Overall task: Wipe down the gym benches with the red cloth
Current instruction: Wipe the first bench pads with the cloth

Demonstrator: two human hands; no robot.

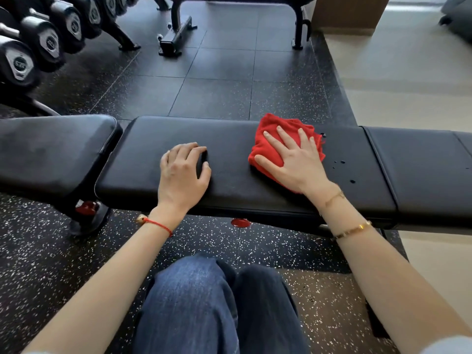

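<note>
A long black padded gym bench (229,139) runs across the view in front of my knees. The folded red cloth (265,146) lies on its middle pad, right of centre. My right hand (293,159) presses flat on the cloth with fingers spread and straight. My left hand (182,175) rests on the same pad to the left of the cloth, fingers loosely curled; I see nothing held in it. A few water drops (339,162) sit on the pad just right of the cloth.
A second black pad (51,149) adjoins at the left. A dumbbell rack (46,42) stands at the far left. Another bench frame (178,34) stands beyond on the dark rubber floor (217,93). Light flooring (408,85) lies at the right.
</note>
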